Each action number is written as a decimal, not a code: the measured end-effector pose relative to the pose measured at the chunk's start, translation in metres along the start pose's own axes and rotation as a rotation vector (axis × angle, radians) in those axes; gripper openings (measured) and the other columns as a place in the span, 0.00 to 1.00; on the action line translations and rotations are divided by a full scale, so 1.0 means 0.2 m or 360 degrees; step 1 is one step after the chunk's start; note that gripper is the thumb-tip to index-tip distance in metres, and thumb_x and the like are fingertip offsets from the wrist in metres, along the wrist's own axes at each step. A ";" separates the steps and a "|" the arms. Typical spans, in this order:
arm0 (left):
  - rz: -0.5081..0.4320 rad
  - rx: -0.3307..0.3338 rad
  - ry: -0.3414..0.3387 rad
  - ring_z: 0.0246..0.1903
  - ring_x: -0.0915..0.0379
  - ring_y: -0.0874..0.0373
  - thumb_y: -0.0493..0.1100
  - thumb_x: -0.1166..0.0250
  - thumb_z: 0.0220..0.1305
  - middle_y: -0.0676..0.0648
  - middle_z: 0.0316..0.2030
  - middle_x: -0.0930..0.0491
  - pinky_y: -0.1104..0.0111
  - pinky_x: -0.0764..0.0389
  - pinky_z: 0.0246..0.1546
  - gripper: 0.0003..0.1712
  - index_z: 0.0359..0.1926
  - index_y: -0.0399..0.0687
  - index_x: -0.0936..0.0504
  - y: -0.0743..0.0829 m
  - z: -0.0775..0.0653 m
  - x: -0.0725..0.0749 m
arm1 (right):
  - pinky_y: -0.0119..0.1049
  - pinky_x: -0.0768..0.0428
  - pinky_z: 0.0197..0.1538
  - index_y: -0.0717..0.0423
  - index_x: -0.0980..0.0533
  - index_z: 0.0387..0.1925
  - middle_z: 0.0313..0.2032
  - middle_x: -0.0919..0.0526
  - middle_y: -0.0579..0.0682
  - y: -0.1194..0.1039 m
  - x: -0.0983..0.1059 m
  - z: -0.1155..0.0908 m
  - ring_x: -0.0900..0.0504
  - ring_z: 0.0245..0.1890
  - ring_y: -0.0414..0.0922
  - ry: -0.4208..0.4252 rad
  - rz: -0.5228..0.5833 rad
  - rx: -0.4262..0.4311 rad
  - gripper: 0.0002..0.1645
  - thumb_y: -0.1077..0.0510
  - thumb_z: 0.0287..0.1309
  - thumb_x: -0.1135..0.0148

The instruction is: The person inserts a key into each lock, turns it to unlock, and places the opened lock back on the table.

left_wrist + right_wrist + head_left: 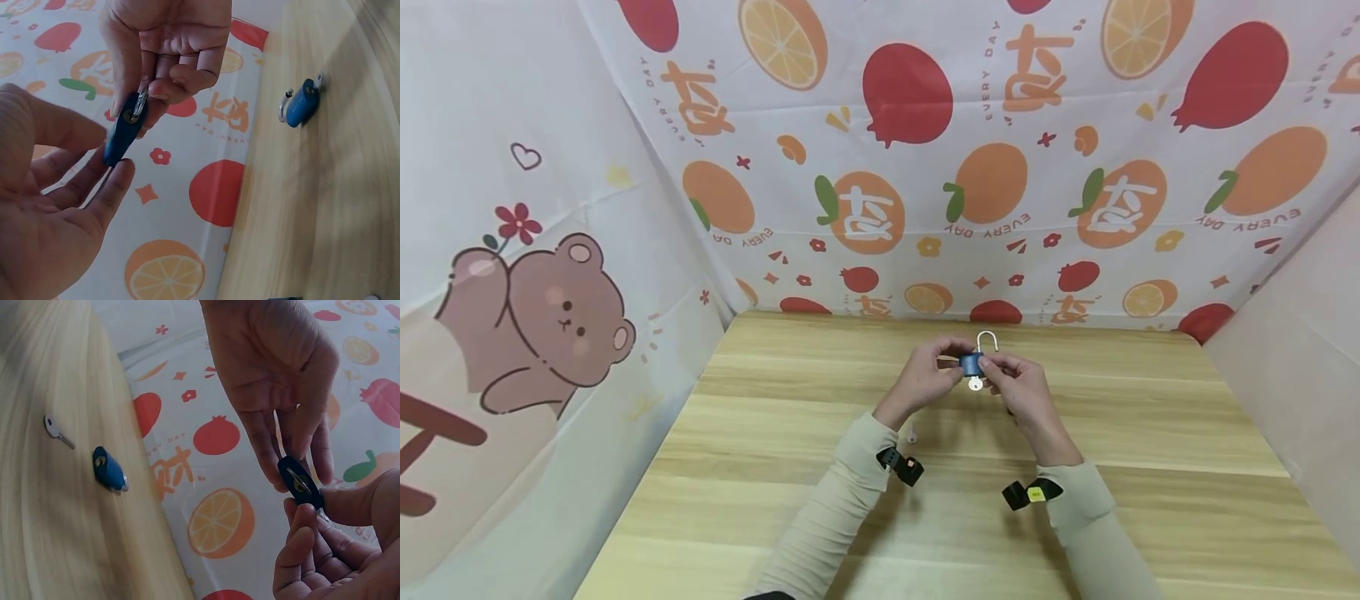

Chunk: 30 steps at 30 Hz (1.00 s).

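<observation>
A blue padlock (971, 364) is held up above the far part of the table, its silver shackle (987, 337) sprung open at the top. A key (975, 383) sticks out of its bottom. My left hand (928, 373) pinches the left end of the body between thumb and fingers. From the other side, my right hand (1021, 392) grips the right end, its thumb on the front face. The left wrist view shows the keyhole end of the held padlock (125, 128) with the key in it. In the right wrist view, fingers partly cover the padlock (301, 481).
On the wooden table (1150, 500) lies a blue padlock (303, 105) with silver parts at both ends. A loose key (59, 432) and a blue padlock (108, 469) lie together in the right wrist view; whether both padlocks are one, I cannot tell. Printed cloth (917, 183) hangs behind.
</observation>
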<state>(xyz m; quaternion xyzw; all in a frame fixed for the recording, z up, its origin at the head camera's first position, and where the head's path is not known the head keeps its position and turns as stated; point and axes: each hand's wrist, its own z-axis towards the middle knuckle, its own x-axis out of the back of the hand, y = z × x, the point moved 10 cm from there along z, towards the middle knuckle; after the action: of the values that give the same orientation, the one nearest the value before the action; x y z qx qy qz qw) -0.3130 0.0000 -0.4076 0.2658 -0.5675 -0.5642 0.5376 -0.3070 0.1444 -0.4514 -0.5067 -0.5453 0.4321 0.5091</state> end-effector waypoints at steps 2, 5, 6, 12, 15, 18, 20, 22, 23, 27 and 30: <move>0.0033 -0.0005 -0.0060 0.55 0.20 0.42 0.24 0.41 0.61 0.35 0.54 0.18 0.51 0.21 0.61 0.22 0.57 0.34 0.20 -0.01 0.00 -0.02 | 0.28 0.20 0.37 0.68 0.20 0.53 0.29 0.17 0.39 0.02 0.00 0.01 0.20 0.29 0.35 -0.0011 0.0002 -0.0016 0.20 0.56 0.69 0.36; 0.0086 -0.0006 -0.0128 0.56 0.21 0.39 0.22 0.39 0.58 0.34 0.55 0.18 0.49 0.22 0.62 0.24 0.58 0.32 0.21 -0.02 -0.01 -0.04 | 0.28 0.21 0.36 0.69 0.20 0.54 0.28 0.17 0.39 0.05 -0.01 0.02 0.21 0.28 0.35 -0.0017 -0.0001 -0.0042 0.20 0.57 0.69 0.37; 0.0112 -0.0004 -0.0140 0.56 0.21 0.39 0.22 0.38 0.58 0.34 0.55 0.19 0.50 0.21 0.62 0.25 0.58 0.32 0.21 -0.03 0.00 -0.05 | 0.28 0.21 0.36 0.70 0.21 0.54 0.28 0.17 0.39 0.06 -0.01 0.02 0.21 0.28 0.35 -0.0018 -0.0013 -0.0048 0.20 0.57 0.69 0.37; 0.0260 -0.0015 -0.0114 0.53 0.18 0.42 0.23 0.33 0.56 0.35 0.55 0.19 0.56 0.17 0.58 0.26 0.57 0.33 0.20 -0.06 0.01 -0.06 | 0.28 0.21 0.34 0.70 0.20 0.54 0.27 0.18 0.40 0.07 -0.01 0.03 0.21 0.28 0.35 -0.0003 -0.0055 -0.0020 0.20 0.58 0.69 0.37; 0.0321 -0.0019 -0.0078 0.51 0.17 0.42 0.23 0.32 0.55 0.35 0.53 0.18 0.57 0.16 0.56 0.25 0.56 0.33 0.19 -0.07 0.02 -0.06 | 0.29 0.21 0.35 0.70 0.20 0.53 0.27 0.18 0.40 0.09 -0.01 0.04 0.22 0.29 0.35 0.0002 -0.0065 -0.0016 0.19 0.58 0.69 0.37; 0.0357 0.0013 -0.0069 0.51 0.17 0.43 0.22 0.32 0.55 0.35 0.53 0.18 0.56 0.16 0.56 0.23 0.54 0.33 0.19 -0.11 0.03 -0.06 | 0.30 0.19 0.36 0.69 0.19 0.53 0.28 0.17 0.41 0.13 -0.01 0.06 0.21 0.29 0.35 0.0008 -0.0079 -0.0047 0.19 0.58 0.69 0.37; 0.0378 0.0047 -0.0067 0.51 0.17 0.43 0.22 0.32 0.56 0.35 0.53 0.18 0.56 0.16 0.56 0.23 0.54 0.33 0.19 -0.13 0.03 -0.07 | 0.31 0.19 0.38 0.68 0.19 0.53 0.29 0.15 0.42 0.15 -0.02 0.07 0.21 0.29 0.35 0.0013 -0.0110 -0.0063 0.19 0.57 0.69 0.37; 0.0401 0.0056 -0.0064 0.50 0.16 0.43 0.22 0.32 0.55 0.35 0.53 0.18 0.56 0.16 0.55 0.22 0.53 0.33 0.19 -0.16 0.04 -0.07 | 0.34 0.17 0.40 0.68 0.19 0.52 0.31 0.14 0.45 0.16 -0.02 0.08 0.20 0.30 0.36 0.0025 -0.0137 -0.0072 0.18 0.57 0.69 0.37; 0.0418 0.0055 -0.0059 0.49 0.16 0.44 0.22 0.32 0.55 0.35 0.52 0.17 0.56 0.15 0.53 0.22 0.53 0.33 0.19 -0.17 0.04 -0.08 | 0.35 0.16 0.41 0.67 0.18 0.52 0.33 0.12 0.47 0.17 -0.02 0.09 0.19 0.31 0.36 0.0029 -0.0154 -0.0075 0.18 0.57 0.69 0.37; 0.0480 0.0043 -0.0048 0.44 0.15 0.46 0.21 0.32 0.53 0.35 0.50 0.16 0.63 0.14 0.47 0.22 0.52 0.32 0.18 -0.20 0.03 -0.09 | 0.39 0.15 0.46 0.68 0.19 0.52 0.41 0.11 0.58 0.21 -0.04 0.09 0.16 0.34 0.38 0.0024 -0.0247 -0.0067 0.18 0.58 0.69 0.38; 0.0538 0.0024 -0.0040 0.41 0.14 0.48 0.22 0.32 0.53 0.36 0.49 0.15 0.67 0.14 0.43 0.22 0.51 0.32 0.17 -0.22 0.02 -0.11 | 0.40 0.14 0.48 0.68 0.19 0.52 0.44 0.11 0.62 0.23 -0.05 0.08 0.16 0.35 0.38 0.0010 -0.0286 -0.0073 0.17 0.59 0.70 0.38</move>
<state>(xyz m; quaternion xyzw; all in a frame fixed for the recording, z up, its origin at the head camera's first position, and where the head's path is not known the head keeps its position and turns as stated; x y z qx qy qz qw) -0.3248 0.0113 -0.4539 0.1634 -0.6149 -0.4648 0.6158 -0.3186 0.1403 -0.5007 -0.4686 -0.5968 0.3703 0.5358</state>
